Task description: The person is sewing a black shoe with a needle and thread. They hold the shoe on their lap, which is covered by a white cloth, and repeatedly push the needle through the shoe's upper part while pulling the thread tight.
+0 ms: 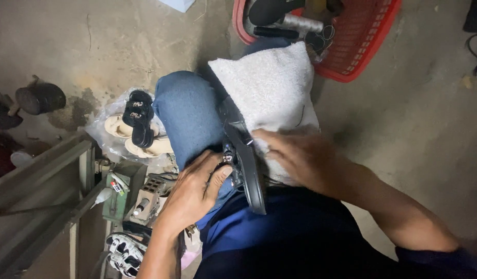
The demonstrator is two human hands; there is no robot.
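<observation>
holding a black sandal between two hands on the lap

gripping from the inner side, the left hand [193,192] curls its fingers round the black sandal [244,157], thumb by the metal buckle. the right hand [295,155] is blurred, lying flat with fingers spread against the sandal's other side and the white towel [269,88] beneath it. the sandal stands on edge between the hands, over the jeans knee [187,111]. beyond the right hand sits a red basket [362,46]; beyond the left, bagged sandals [135,129].
</observation>
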